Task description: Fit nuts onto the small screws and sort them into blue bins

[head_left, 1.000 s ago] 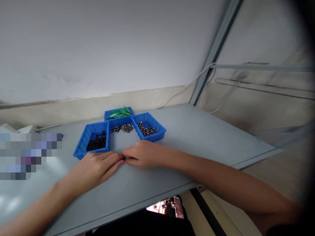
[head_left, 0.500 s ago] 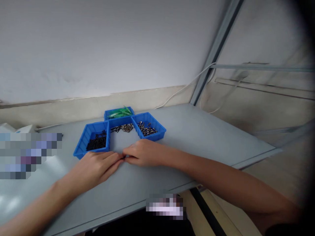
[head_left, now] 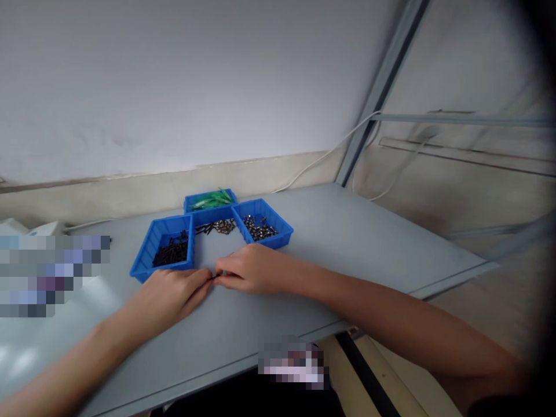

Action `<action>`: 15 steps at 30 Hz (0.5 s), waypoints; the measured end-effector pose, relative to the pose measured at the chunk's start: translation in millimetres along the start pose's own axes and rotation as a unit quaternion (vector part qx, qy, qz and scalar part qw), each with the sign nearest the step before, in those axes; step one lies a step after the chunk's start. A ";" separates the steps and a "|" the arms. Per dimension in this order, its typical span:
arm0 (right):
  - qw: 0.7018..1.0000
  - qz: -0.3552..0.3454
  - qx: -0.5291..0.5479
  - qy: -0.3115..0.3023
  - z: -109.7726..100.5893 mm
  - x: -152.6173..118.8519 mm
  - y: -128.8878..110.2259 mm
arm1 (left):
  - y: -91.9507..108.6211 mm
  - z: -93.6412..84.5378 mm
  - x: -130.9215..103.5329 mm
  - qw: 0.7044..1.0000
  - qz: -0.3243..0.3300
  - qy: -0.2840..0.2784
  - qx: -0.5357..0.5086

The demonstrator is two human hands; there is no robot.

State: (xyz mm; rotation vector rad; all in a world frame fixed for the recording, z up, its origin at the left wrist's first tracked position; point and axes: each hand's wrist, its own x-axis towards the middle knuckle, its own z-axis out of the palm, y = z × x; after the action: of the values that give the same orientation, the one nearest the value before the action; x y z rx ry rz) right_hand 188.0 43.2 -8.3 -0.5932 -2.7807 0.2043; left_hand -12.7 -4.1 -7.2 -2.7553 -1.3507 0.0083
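My left hand [head_left: 176,292] and my right hand [head_left: 256,269] meet fingertip to fingertip just above the table. Between them is a small thin black piece [head_left: 214,277], pinched by both and mostly hidden by the fingers. Beyond my left hand stands a blue bin [head_left: 141,258] of short black rod-like parts [head_left: 171,252]. Past my right hand, another blue bin [head_left: 283,234] holds small shiny metal parts [head_left: 260,229]. A loose heap of metal and black pieces [head_left: 221,226] lies between these bins.
At the back, a third blue bin [head_left: 187,202] holds green pieces [head_left: 212,200]. A white cable [head_left: 304,172] runs along the wall to a metal post [head_left: 365,127]. Blurred-out items [head_left: 47,275] lie at the left. The grey table's front edge [head_left: 208,373] is close to me.
My fingertips have shifted slightly left and parted a little, so more of the black piece shows between them. The bins have not moved.
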 end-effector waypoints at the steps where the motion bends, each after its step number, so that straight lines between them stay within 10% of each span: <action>1: 1.000 -0.005 0.005 0.004 0.1 0.0 -0.7 | 0.3 0.4 0.1 1.000 0.004 0.002 -0.002; 15: 0.998 0.044 -0.029 -0.018 -4.1 0.1 -0.7 | -2.0 2.1 -0.8 0.998 -0.004 0.060 -0.001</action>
State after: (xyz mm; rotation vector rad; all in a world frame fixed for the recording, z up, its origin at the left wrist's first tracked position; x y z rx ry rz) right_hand 188.9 43.0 -4.3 -0.7336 -2.8058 0.1540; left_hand -14.9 -3.4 -9.1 -2.7044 -1.3307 -0.1565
